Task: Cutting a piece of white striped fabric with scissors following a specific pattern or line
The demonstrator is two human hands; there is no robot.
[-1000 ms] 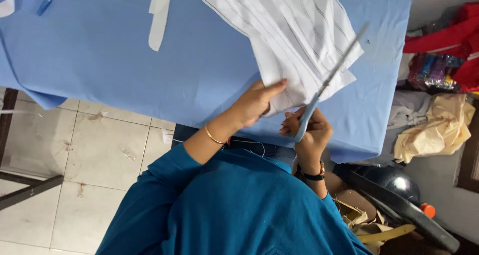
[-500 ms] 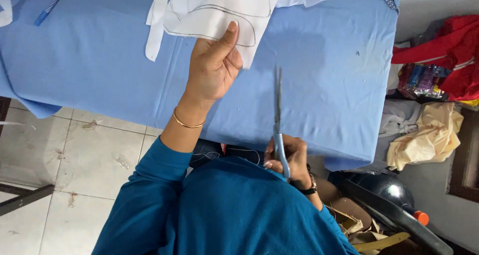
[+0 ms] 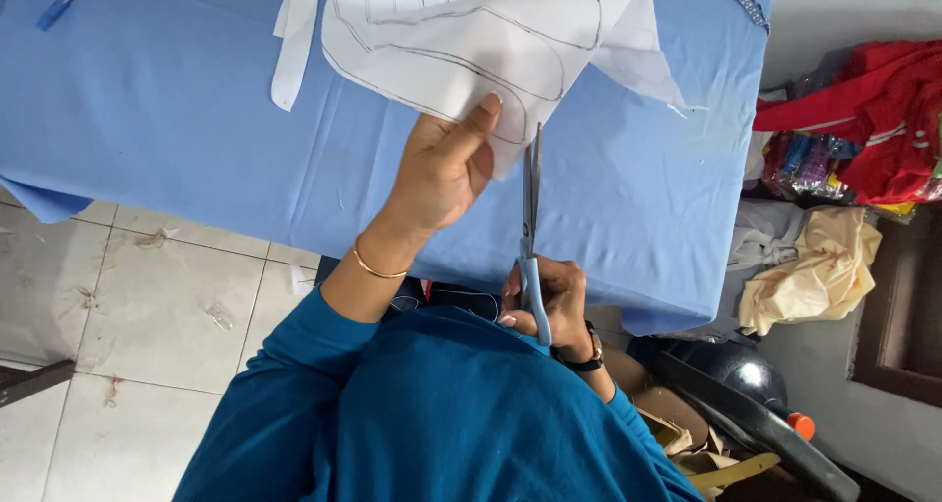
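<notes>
Paper pattern (image 3: 471, 41), white with curved black lines drawn on it, lies on the blue cloth (image 3: 177, 129) that covers the desk, and its near edge is lifted off the cloth. My left hand (image 3: 442, 168) pinches that edge, thumb on top near the corner and the other fingers underneath, so this hand is closed on the paper. My right hand (image 3: 549, 306) grips the blue handles of the scissors (image 3: 531, 227), fingers curled through the loops. The blades point away from me toward the paper, and their tips sit right beside the edge my left hand holds up; I cannot tell whether the blades are parted or shut, since I see them nearly edge-on. A thin gold bangle (image 3: 378, 264) circles my left wrist and a dark watch (image 3: 589, 355) my right. Both arms wear teal sleeves.

A narrow white strip (image 3: 294, 41) rests on the cloth just left of the pattern, and a blue pen (image 3: 61, 6) lies near the far left corner. Off the right side of the desk I see a red garment (image 3: 873, 119), a crumpled tan cloth (image 3: 814, 276) below it, and a dark helmet (image 3: 731, 369) near the floor. Pale tiles (image 3: 128, 316) show under the desk on the left.
</notes>
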